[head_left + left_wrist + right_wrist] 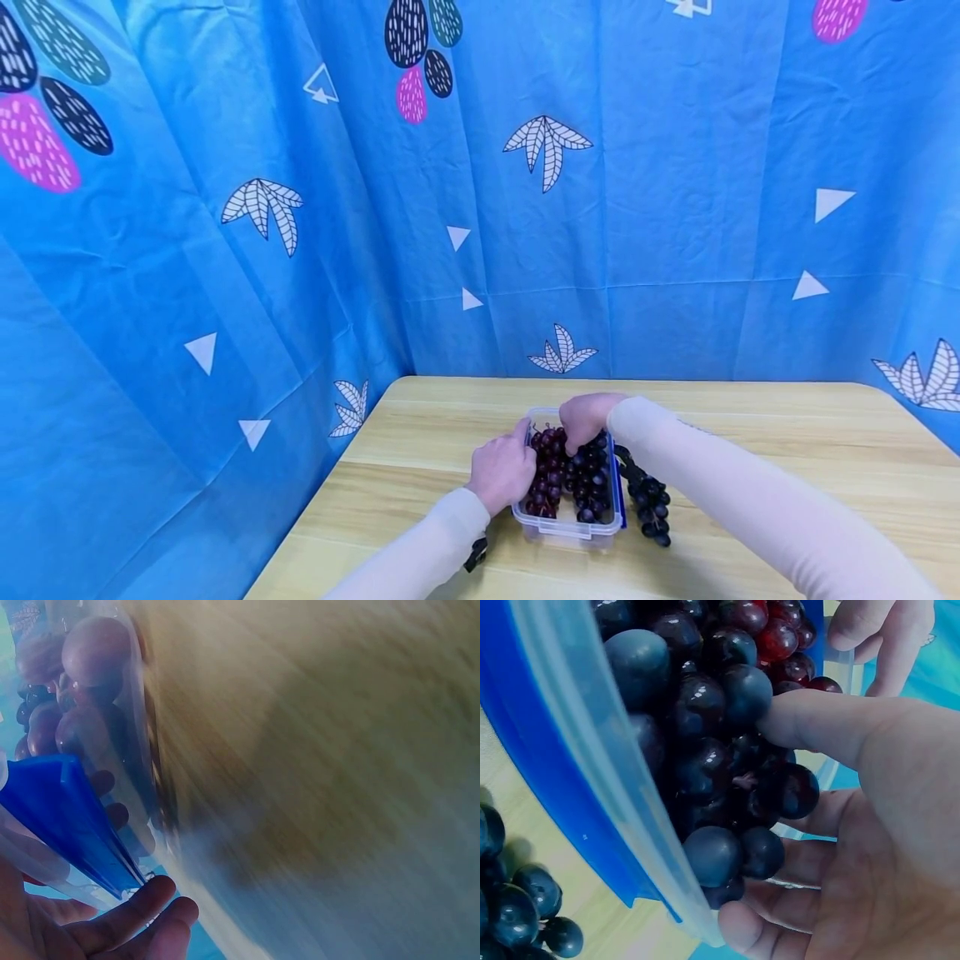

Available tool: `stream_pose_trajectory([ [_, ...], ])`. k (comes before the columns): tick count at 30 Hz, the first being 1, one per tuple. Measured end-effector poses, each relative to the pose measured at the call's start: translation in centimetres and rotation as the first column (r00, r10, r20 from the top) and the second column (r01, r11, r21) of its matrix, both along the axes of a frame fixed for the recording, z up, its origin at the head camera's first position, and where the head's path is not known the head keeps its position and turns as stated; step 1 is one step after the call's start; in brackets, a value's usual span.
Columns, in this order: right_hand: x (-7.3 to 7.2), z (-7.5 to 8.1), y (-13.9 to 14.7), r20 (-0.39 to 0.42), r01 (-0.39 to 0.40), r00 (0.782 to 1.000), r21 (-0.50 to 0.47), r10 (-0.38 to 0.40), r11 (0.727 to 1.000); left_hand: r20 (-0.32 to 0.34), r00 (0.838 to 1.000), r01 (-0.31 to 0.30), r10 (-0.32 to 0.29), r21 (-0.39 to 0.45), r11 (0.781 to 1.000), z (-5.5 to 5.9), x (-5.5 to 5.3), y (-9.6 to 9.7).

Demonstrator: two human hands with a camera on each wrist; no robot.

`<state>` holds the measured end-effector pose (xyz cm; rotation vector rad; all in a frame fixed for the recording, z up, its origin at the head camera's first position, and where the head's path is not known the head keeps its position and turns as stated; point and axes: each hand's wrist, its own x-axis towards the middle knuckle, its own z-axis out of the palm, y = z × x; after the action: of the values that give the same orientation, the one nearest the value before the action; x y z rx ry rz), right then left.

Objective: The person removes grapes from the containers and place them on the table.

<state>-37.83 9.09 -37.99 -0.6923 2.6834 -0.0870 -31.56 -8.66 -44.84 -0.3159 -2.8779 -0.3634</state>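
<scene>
A clear plastic container [567,528] with blue side clips stands on the table, its long sides pointing away from me. Inside lie a bunch of dark red grapes [547,479] on the left and a bunch of black grapes [592,483] on the right. My left hand [502,468] holds the container's left side, fingers by the blue clip [67,817] in the left wrist view. My right hand [590,417] reaches in over the far right part. In the right wrist view its thumb [810,720] presses the black grapes, with the other fingers curled around the bunch's end.
Another black grape bunch [651,507] lies on the wooden table [750,442], just right of the container. A small dark thing [476,554] shows beside the left sleeve. A patterned blue curtain [675,208] hangs behind and to the left.
</scene>
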Motion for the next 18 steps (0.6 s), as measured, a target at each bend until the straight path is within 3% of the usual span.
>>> stream_pose_trajectory([
  [18,0.17,0.05,0.77,-0.037,-0.091,0.995,-0.072,0.088,0.993,-0.022,1.0,-0.005,0.005,0.005,1.0,-0.38,-0.15,-0.04],
])
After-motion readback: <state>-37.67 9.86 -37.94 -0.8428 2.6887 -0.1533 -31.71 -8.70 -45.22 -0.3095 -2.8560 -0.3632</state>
